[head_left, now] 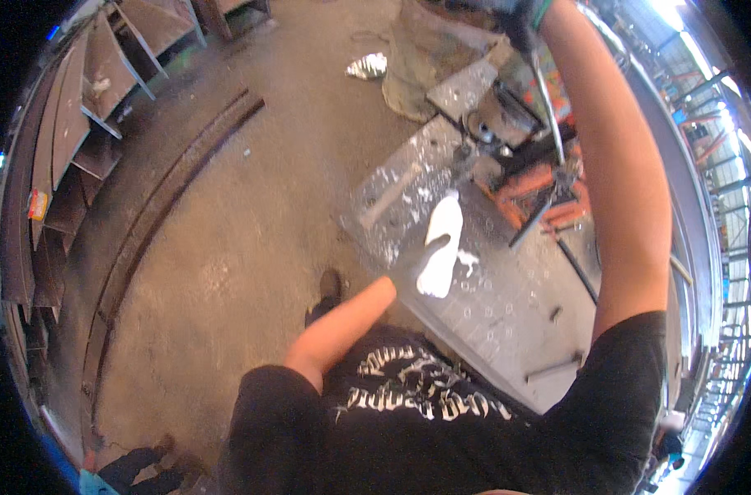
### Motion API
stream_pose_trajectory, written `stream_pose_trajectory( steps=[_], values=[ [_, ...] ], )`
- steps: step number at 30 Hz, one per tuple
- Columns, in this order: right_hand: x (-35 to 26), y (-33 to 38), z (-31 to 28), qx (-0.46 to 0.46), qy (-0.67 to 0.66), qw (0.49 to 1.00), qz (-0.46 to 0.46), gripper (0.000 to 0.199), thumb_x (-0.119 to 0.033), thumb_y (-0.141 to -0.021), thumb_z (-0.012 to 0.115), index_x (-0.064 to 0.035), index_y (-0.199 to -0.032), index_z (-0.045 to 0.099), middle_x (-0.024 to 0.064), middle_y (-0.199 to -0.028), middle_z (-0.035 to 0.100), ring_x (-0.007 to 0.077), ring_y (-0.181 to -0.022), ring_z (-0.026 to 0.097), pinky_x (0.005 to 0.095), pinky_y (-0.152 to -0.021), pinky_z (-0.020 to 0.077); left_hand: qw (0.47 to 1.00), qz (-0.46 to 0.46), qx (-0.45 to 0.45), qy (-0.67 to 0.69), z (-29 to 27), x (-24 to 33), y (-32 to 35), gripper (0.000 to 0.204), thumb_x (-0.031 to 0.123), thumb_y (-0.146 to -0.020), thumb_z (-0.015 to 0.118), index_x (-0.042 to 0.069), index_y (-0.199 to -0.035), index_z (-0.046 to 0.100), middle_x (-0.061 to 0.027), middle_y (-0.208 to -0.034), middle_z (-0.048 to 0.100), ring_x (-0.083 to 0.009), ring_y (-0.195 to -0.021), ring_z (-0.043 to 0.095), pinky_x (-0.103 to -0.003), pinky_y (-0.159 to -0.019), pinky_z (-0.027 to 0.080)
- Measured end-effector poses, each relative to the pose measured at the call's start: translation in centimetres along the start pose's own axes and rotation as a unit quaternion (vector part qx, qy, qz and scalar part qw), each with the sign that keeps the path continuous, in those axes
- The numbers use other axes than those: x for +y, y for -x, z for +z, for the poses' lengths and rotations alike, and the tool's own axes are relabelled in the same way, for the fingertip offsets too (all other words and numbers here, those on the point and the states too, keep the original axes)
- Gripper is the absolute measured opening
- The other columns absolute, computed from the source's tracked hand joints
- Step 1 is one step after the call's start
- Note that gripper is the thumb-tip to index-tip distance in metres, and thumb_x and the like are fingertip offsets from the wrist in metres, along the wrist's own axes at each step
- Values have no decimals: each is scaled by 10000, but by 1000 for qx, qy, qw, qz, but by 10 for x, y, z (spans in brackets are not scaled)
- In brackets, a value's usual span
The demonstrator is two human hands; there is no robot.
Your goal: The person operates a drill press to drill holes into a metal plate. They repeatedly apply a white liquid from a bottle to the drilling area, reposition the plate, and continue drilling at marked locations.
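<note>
The large grey steel plate (pixel 507 305), drilled with rows of small holes and smeared with white fluid, lies flat under both hands, its near corner reaching back toward the person's black shirt. Beyond it stands the orange-based drilling machine (pixel 532 177), well ahead of the left fingers and just below the right ones. The right hand (pixel 515 21), in a dark glove, is raised at the top of the view with its fingers wrapped round the long, thin metal feed lever (pixel 550 111); the grip itself sits at the rim, so how tightly it closes cannot be told. The left hand (pixel 416 260), gloved in grey, holds a white plastic squeeze bottle (pixel 441 247) with its tip pointing toward the machine, fingers closed around the bottle's middle. To do this well, I judge the lever should be pulled steadily while the bottle's tip stays aimed at the cutting spot, clear of the turning tool.
</note>
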State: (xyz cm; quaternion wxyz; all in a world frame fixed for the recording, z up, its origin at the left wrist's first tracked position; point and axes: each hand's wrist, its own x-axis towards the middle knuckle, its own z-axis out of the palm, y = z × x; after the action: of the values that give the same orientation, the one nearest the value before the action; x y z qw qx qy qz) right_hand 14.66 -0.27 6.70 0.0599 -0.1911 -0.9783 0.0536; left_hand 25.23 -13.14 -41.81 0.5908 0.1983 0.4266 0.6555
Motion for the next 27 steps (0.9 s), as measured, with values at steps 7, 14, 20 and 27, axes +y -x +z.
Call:
stream_pose_trajectory(
  steps=[7,14,20,27],
  values=[
    [44,-44,32,81,8,992,-95,621,-613,-910,671,-57,-1155,795,223,-1132,771,396,-1075,741,468,-998,559,998,-7,27,-62,-25,-42,-24,776,490,-973,741,15,-1543,515,-143,-1444,641,-268,-1263,623,-402,-1088,487],
    [37,-40,30,134,-6,987,-84,621,-608,-915,664,-38,-1122,799,243,-1098,768,403,-1046,740,480,-973,563,999,-2,17,-33,-7,2,2,723,463,-970,753,12,-1498,551,-115,-1327,685,-199,-1142,657,-366,-986,537],
    [35,-28,31,177,-89,979,-45,581,-551,-934,667,-12,-1109,794,239,-1043,774,406,-1016,747,458,-942,566,999,-19,36,-11,-5,15,10,746,457,-975,754,1,-1516,519,-116,-1337,671,-199,-1097,670,-351,-952,557],
    [34,-17,37,196,-89,976,-35,574,-542,-935,673,-10,-1114,790,249,-1058,771,407,-1020,750,460,-940,568,997,-59,29,26,-11,14,12,742,451,-981,749,-12,-1509,510,-120,-1271,674,-194,-1074,666,-349,-936,568]
  ],
)
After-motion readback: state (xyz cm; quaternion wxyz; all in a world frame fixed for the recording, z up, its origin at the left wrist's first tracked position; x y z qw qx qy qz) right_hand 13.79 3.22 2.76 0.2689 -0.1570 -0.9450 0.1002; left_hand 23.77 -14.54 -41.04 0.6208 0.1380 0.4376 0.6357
